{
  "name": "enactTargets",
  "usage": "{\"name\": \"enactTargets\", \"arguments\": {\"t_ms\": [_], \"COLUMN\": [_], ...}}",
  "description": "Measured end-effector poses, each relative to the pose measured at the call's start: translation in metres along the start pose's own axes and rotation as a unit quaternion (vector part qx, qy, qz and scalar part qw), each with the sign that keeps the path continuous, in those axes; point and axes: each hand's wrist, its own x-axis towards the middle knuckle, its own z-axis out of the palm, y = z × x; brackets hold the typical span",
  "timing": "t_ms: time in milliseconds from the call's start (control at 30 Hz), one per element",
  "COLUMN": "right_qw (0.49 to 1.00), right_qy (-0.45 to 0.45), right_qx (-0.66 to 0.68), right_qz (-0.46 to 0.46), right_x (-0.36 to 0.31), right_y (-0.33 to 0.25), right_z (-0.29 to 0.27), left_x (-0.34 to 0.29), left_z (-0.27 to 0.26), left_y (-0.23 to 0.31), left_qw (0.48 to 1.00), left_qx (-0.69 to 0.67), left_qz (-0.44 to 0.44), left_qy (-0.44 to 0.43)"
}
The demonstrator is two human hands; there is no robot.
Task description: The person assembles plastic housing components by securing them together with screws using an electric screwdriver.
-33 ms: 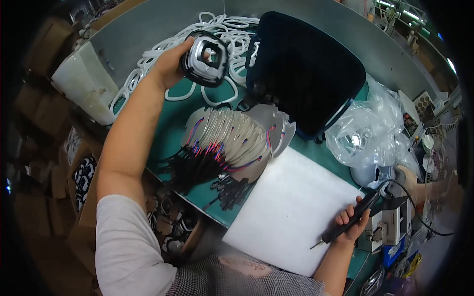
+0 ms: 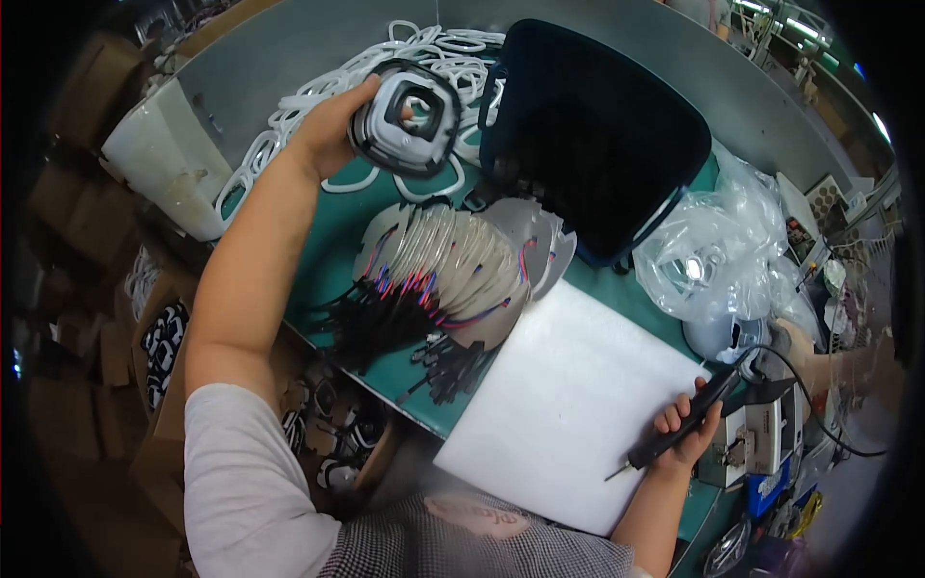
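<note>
- A black and grey frame (image 2: 393,143) with a rounded opening is gripped at its left edge by the left hand (image 2: 335,123); the hand is closed on it, though most of the fingers are hidden behind it.
- The frame is held up at the far side of the green table (image 2: 323,255), in front of a heap of white rings (image 2: 289,123) and to the left of a large black bin (image 2: 597,125).
- A black electric screwdriver (image 2: 659,447) is clasped by the right hand (image 2: 689,438), with the fingers wrapped around its body.
- The screwdriver's thin bit is pointed to the lower left, over the right part of a white foam sheet (image 2: 568,395); whether the sheet is touched by it cannot be told.
- A cord (image 2: 819,414) is seen curving away on the right, near the tool's rear end.
- Between the two hands, a bundle of pale cables (image 2: 458,260) with dark ends is laid beside the foam sheet.
- A clear plastic bag (image 2: 703,260) is placed to the right of the bin.
- Below the table's near edge, assorted parts are held in a cardboard box (image 2: 376,467).
</note>
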Motion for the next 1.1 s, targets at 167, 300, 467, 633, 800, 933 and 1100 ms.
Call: {"name": "enactTargets", "arguments": {"t_ms": [167, 300, 467, 633, 800, 933, 1100], "right_qw": [1.000, 1.000, 1.000, 1.000, 1.000, 1.000, 1.000], "right_qy": [-0.006, 0.013, -0.003, -0.007, -0.001, -0.005, -0.009], "right_qx": [0.005, -0.012, 0.000, -0.011, -0.020, -0.029, -0.027], "right_qz": [0.006, 0.009, 0.017, 0.009, 0.010, 0.002, 0.002], "right_x": [0.003, 0.003, 0.006, 0.007, 0.006, 0.007, 0.008], "right_y": [0.002, 0.002, 0.003, 0.002, 0.001, 0.000, 0.001], "right_z": [-0.004, 0.004, 0.012, 0.008, 0.009, 0.010, 0.013], "left_x": [-0.074, -0.101, -0.111, -0.104, -0.102, -0.105, -0.122], "left_z": [0.073, 0.133, 0.187, 0.227, 0.252, 0.253, 0.246], "left_y": [-0.019, -0.058, -0.116, -0.170, -0.179, -0.185, -0.196], "left_qw": [0.993, 0.978, 0.922, 0.889, 0.870, 0.881, 0.957], "left_qx": [0.028, 0.002, 0.021, 0.119, 0.266, 0.292, 0.169], "left_qz": [-0.039, -0.112, -0.234, -0.308, -0.288, -0.254, -0.199], "left_qy": [-0.110, -0.174, -0.308, -0.317, -0.299, -0.272, -0.126]}}
